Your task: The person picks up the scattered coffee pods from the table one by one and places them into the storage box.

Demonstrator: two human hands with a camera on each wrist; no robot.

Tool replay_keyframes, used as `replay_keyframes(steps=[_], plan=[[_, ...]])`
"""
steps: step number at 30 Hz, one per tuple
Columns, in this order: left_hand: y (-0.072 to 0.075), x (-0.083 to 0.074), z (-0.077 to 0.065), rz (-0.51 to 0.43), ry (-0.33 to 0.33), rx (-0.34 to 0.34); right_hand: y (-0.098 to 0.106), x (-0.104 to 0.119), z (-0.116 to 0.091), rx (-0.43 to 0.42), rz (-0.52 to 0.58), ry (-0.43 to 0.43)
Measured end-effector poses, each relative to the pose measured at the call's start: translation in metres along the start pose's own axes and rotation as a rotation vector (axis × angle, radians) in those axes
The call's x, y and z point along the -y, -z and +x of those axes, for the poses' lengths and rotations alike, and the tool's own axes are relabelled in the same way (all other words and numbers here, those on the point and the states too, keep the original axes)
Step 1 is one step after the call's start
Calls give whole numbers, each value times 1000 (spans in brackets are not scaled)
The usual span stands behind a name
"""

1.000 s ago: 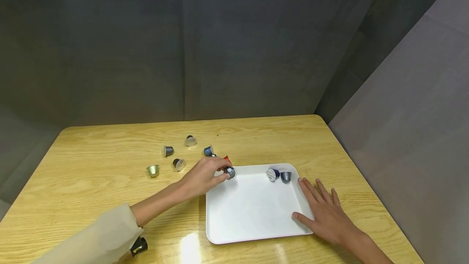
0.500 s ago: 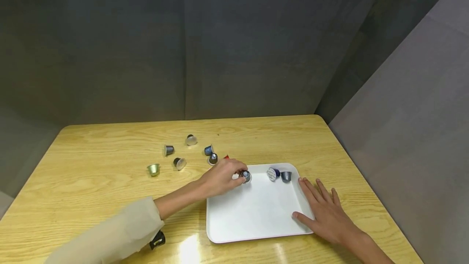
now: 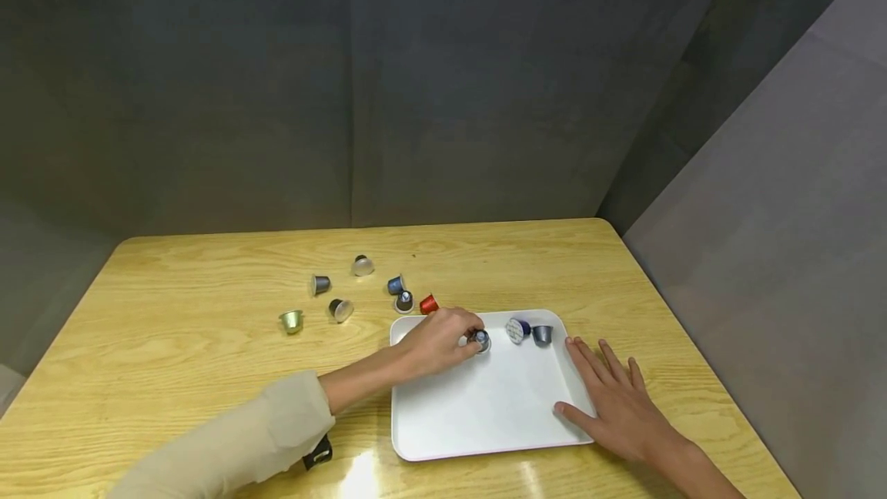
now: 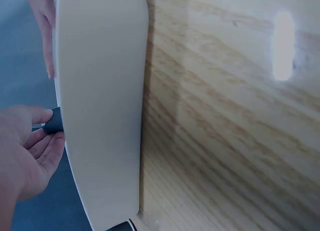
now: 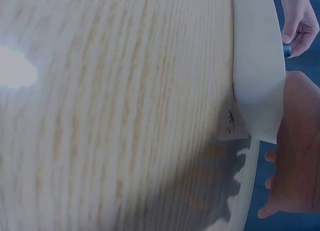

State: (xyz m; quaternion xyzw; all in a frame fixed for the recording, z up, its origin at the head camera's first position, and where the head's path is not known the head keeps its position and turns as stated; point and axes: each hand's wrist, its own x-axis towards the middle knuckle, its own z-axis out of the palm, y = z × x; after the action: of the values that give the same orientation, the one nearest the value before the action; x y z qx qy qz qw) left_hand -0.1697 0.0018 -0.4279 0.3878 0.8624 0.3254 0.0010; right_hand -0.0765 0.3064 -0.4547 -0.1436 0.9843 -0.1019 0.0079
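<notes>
Between thumb and fingers, my left hand pinches a dark coffee capsule low over the back part of the white tray. The left wrist view shows that capsule held by the fingertips at the tray's rim. Inside the tray, near its back right corner, lie a purple-blue capsule with its pale lid showing and a dark grey capsule. My right hand is spread with straight fingers at the tray's right edge, thumb over the rim.
Behind the tray lie a red capsule, a black capsule and a blue capsule. Farther left are a green capsule, a grey capsule and two clear-lidded capsules. A grey partition stands along the table's right side.
My left hand has carried the dark capsule rightward from the tray's back left corner to farther inside, uncovering the red capsule. My right hand has stayed at the tray's edge.
</notes>
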Motion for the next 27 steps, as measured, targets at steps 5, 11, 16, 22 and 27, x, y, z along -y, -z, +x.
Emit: replay_keyframes(steps=[5,11,16,22,27], plan=[[-6,-1,5,32,-14,-6,0,0,0,1,0,3],[-11,-5,12,54,-21,9,2,2,0,-15,-5,4],[-15,-7,16,64,-19,22,1,1,1,-6,-4,-4],[-19,-6,21,65,-16,18,-1,0,0,8,9,-9],[-22,-4,24,61,-9,14,-1,-1,0,4,12,-9]])
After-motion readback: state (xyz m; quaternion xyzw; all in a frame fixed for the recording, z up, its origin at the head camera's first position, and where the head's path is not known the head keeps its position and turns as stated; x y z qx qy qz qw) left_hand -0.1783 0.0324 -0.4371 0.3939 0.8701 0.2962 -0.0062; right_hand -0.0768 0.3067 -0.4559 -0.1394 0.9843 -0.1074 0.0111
